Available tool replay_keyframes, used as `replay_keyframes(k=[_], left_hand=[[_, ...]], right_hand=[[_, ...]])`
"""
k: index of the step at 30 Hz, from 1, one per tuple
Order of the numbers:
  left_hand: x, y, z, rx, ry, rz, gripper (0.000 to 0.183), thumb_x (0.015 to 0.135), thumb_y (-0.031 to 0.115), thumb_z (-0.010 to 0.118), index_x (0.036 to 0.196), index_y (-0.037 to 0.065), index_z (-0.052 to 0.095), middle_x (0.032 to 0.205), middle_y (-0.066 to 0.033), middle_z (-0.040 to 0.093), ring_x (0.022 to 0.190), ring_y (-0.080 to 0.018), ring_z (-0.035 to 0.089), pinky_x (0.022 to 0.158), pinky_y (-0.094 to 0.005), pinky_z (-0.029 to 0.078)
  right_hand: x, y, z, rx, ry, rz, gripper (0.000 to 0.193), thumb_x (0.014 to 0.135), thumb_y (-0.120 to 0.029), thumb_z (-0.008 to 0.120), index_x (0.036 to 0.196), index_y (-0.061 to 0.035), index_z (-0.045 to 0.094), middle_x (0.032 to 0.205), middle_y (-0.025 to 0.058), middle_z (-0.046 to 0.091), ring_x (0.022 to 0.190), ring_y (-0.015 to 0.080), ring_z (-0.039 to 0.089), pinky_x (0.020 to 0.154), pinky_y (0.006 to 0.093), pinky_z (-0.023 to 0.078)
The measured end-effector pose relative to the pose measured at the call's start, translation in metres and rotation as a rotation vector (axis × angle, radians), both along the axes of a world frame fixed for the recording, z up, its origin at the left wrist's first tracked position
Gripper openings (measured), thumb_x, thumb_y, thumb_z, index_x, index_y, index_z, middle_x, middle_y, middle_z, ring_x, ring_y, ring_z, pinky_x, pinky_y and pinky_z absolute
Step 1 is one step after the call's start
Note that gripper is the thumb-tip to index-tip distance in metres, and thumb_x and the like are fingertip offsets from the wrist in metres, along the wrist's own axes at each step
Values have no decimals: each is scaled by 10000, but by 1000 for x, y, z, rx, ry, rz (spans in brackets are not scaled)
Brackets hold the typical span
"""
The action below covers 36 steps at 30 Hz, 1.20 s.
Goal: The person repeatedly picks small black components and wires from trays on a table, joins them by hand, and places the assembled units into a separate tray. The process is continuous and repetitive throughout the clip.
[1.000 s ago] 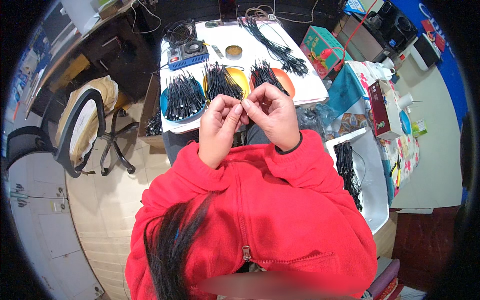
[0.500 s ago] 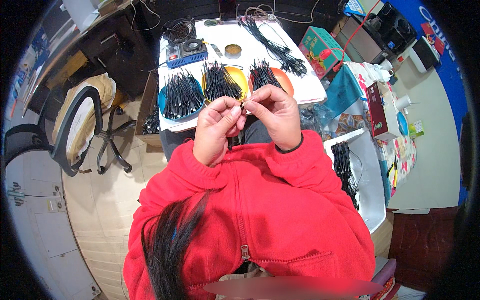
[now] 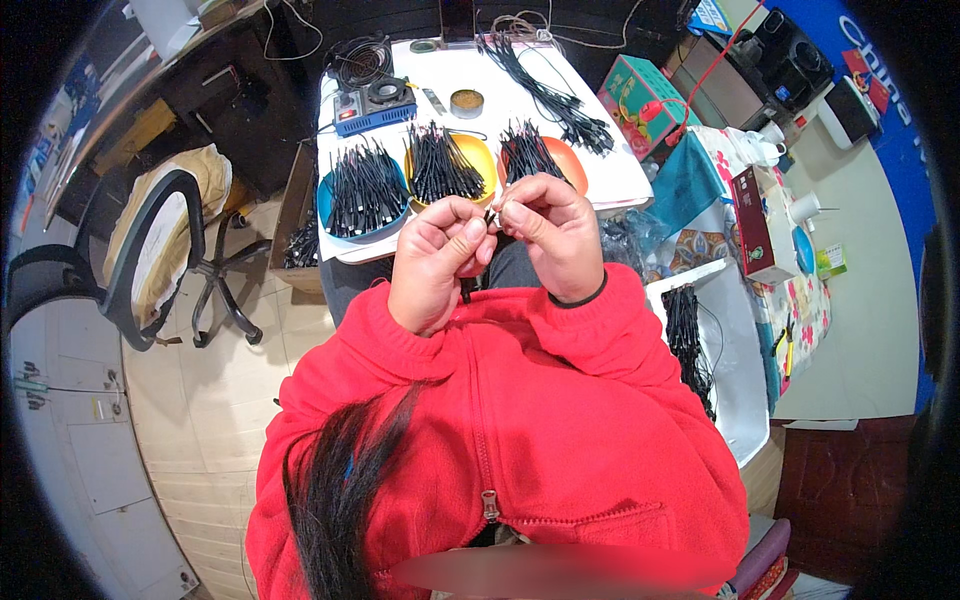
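Observation:
Both hands meet in front of my chest, just short of the table edge. My left hand (image 3: 440, 258) pinches a thin black cable (image 3: 491, 217) between thumb and forefinger. Opposite it, my right hand (image 3: 553, 232) has thumb and forefinger closed at the same cable's end; the exact tip is mostly hidden by the fingers. A dark length hangs below the left hand. Beyond them, bundles of short black cables fill a blue bowl (image 3: 390, 229), a yellow bowl (image 3: 480, 158) and an orange bowl (image 3: 567, 168) in a row.
On the white table (image 3: 440, 62) stand a blue heating device (image 3: 374, 116), a round tin (image 3: 466, 102) and a long cable bundle (image 3: 560, 95). To the right, a white bin (image 3: 740, 385) holds more cables. An office chair (image 3: 190, 240) is at the left.
My fingertips have shifted slightly around the cable, and the right thumb and forefinger have tipped a little. The bowls and other things stay in place.

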<state>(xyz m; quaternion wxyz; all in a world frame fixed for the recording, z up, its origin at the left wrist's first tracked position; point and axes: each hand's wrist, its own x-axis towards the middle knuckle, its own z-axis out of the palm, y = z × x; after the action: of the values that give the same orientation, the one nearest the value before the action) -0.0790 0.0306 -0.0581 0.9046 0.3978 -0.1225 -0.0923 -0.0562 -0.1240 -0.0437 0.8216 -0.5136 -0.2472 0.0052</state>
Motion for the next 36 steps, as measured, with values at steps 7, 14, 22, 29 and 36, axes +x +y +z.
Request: replay_keyframes(k=[7, 14, 22, 29, 36], left_hand=[[1, 9, -1, -103, 62, -199, 98, 925, 105, 564, 926, 8, 575, 683, -15, 543, 537, -42, 392, 474, -177, 261], [3, 11, -4, -120, 65, -238, 93, 921, 92, 565, 936, 2, 580, 697, -24, 554, 532, -48, 395, 468, -179, 256], [3, 7, -11, -109, -62, -129, 87, 923, 58, 563, 979, -4, 587, 736, -53, 592, 557, -52, 447, 476, -181, 298], [-1, 10, -13, 274, -199, 50, 161, 902, 21, 594, 1057, -20, 610, 783, -68, 646, 612, -52, 519, 526, -168, 381], [10, 6, -31, 371, -159, 40, 155, 908, 16, 584, 1048, -39, 623, 776, -65, 654, 586, -50, 501, 520, -181, 390]], right_hand=[[1, -2, -1, 84, 226, 188, 115, 872, -41, 645, 971, 6, 609, 920, 63, 643, 833, 116, 612, 764, 245, 492], [1, -4, -1, 32, 181, 175, 113, 880, -23, 630, 986, 7, 603, 906, 65, 643, 830, 128, 621, 759, 259, 504], [0, 6, -8, 263, 365, 321, 134, 914, -92, 597, 1022, -14, 578, 890, 61, 627, 779, 135, 612, 729, 272, 509], [4, -3, -7, 154, 383, 377, 177, 911, -128, 516, 1040, -9, 518, 1002, 95, 567, 787, 178, 605, 653, 291, 519], [15, 0, -40, 426, 664, 611, 219, 909, -119, 518, 1105, -22, 534, 944, 87, 604, 778, 193, 603, 731, 356, 519]])
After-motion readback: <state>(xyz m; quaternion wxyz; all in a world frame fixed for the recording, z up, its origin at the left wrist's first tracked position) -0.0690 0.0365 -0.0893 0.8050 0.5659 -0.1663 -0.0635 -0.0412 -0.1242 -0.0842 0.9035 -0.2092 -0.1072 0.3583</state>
